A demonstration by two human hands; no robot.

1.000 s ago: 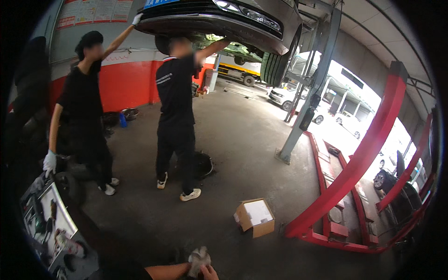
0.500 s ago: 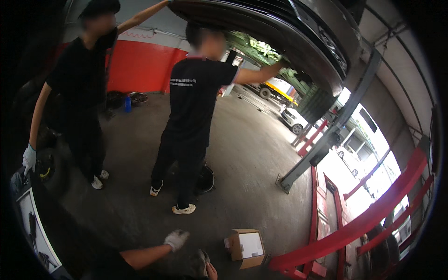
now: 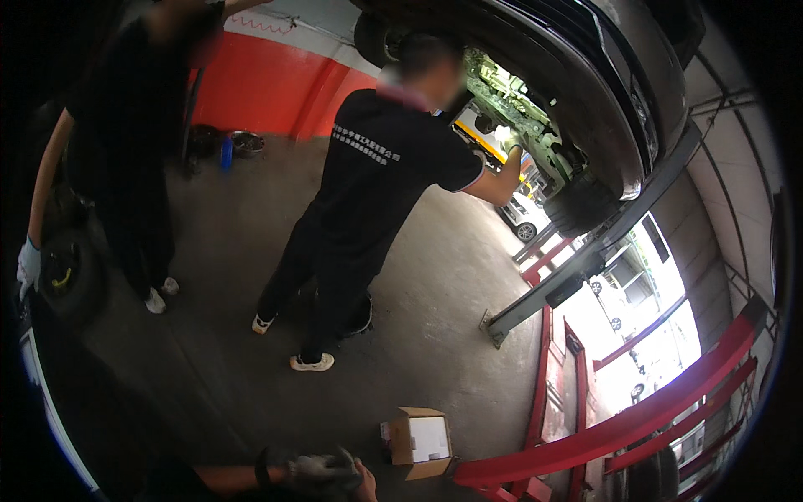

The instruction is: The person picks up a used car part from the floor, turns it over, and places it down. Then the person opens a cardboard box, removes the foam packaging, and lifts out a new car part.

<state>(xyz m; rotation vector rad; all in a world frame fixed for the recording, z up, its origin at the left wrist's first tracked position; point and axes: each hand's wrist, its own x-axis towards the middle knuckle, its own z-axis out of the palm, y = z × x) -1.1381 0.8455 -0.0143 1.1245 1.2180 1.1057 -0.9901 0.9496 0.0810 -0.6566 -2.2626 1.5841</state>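
Note:
At the lower edge, my left hand point(image 3: 306, 468) wears a pale work glove, with a dark band round the wrist. Its fingers close on a dark grey, soft-looking item that appears to be a glove point(image 3: 341, 470). On the other side of that item is my right hand point(image 3: 366, 483), its bare fingers pressed against it; the rest of this hand is cut off by the frame. Just right of my hands, an open cardboard box point(image 3: 402, 443) with a white block-shaped thing point(image 3: 430, 439) inside stands on the floor.
A co-worker point(image 3: 368, 176) reaches under a raised car point(image 3: 577, 100); another person point(image 3: 125, 142) stands at the left with one gloved hand lowered. A grey lift post point(image 3: 535, 305) and red beams point(image 3: 619, 431) are at the right. A black basin point(image 3: 358, 320) sits behind the nearer person's legs.
My left hand has moved down to meet my right hand and the grey glove. My view has shifted. The nearer co-worker leans farther toward the car's underside.

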